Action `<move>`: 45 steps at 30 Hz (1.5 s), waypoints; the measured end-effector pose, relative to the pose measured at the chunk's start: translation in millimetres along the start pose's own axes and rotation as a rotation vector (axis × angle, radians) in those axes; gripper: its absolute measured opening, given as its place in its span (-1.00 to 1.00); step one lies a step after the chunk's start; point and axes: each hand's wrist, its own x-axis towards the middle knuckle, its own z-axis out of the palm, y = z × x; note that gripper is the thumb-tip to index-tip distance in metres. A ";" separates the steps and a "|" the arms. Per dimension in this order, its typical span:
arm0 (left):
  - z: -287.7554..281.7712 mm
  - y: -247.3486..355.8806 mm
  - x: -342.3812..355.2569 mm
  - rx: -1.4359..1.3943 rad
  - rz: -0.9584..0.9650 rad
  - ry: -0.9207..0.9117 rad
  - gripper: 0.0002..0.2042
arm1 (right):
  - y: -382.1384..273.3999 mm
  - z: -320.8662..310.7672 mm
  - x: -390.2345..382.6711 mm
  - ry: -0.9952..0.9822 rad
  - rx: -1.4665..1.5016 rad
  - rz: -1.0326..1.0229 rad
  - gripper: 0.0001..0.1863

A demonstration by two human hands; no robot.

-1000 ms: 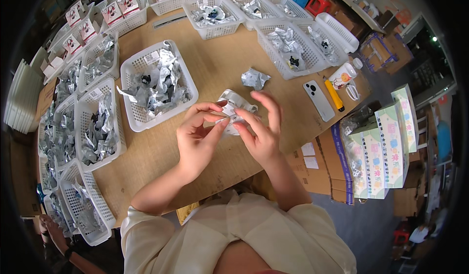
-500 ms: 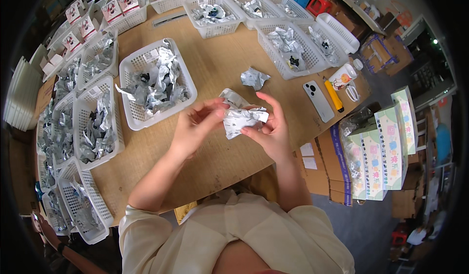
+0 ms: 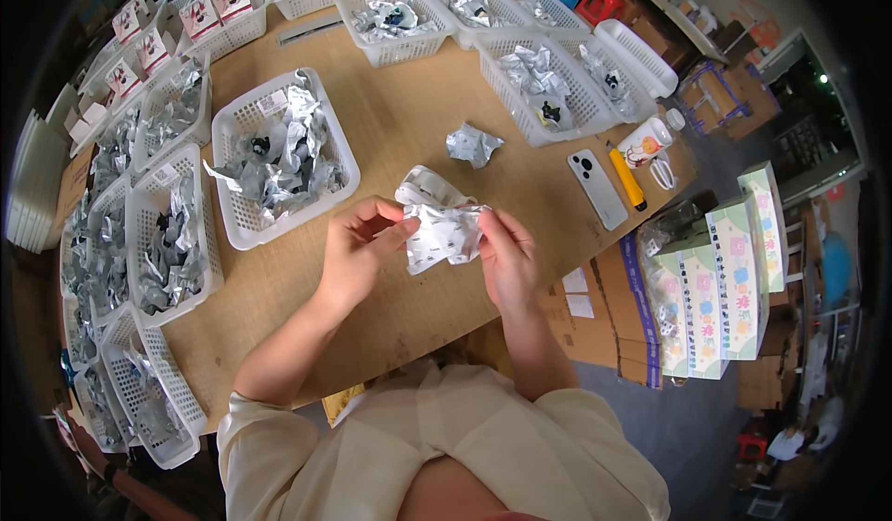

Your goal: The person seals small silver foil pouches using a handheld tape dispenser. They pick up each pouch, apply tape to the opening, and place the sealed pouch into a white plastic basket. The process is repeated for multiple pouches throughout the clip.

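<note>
My left hand and my right hand both pinch the top edge of a small silver-white printed foil pouch, one at each corner. The pouch hangs spread out between them above the table's near part. Just behind it lies a white rounded object, partly hidden by the pouch, so its kind is unclear. A crumpled piece of silver foil rests farther back on the table. Left of my hands, a white basket holds several torn or crumpled foil pouches with small dark pieces among them.
White baskets of foil pouches line the table's left side; more baskets stand at the back. On the right are a white phone, a yellow box cutter, a cup and a cardboard carton. Another person's arm shows lower left.
The crumpled pouch is now stretched flat between my hands. My right fingers, spread earlier, have closed on its corner. The whole view has shifted slightly.
</note>
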 end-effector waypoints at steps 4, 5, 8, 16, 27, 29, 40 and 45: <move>-6.6 -0.5 5.6 0.101 -0.080 -0.025 -0.92 | -21.0 7.2 1.5 -0.193 -0.343 0.012 -0.55; -6.8 2.6 6.7 0.156 -0.105 -0.048 -0.90 | -25.3 -4.7 7.9 -0.216 -0.402 0.018 -0.50; -0.8 22.3 4.4 0.354 0.008 -0.016 -0.83 | -32.2 -45.6 40.4 0.105 -0.563 -0.108 -0.47; -53.0 82.5 2.5 0.620 0.385 0.404 -0.87 | -3.1 -103.9 99.5 0.316 -1.325 -0.114 -0.45; -104.8 102.5 -12.1 1.416 0.214 0.059 -0.48 | -6.1 -16.4 73.5 0.216 -1.446 -0.661 -0.73; -111.6 90.8 -7.6 1.502 0.248 0.095 -0.54 | 2.4 -7.6 72.5 0.171 -1.382 -0.652 -0.74; -132.2 73.1 13.1 1.471 0.270 0.033 -0.68 | 13.9 -7.3 69.7 0.084 -1.362 -0.685 -0.77; -96.8 94.1 10.4 0.872 0.479 0.238 -0.77 | -0.5 8.0 56.0 0.087 -1.228 -0.815 -0.72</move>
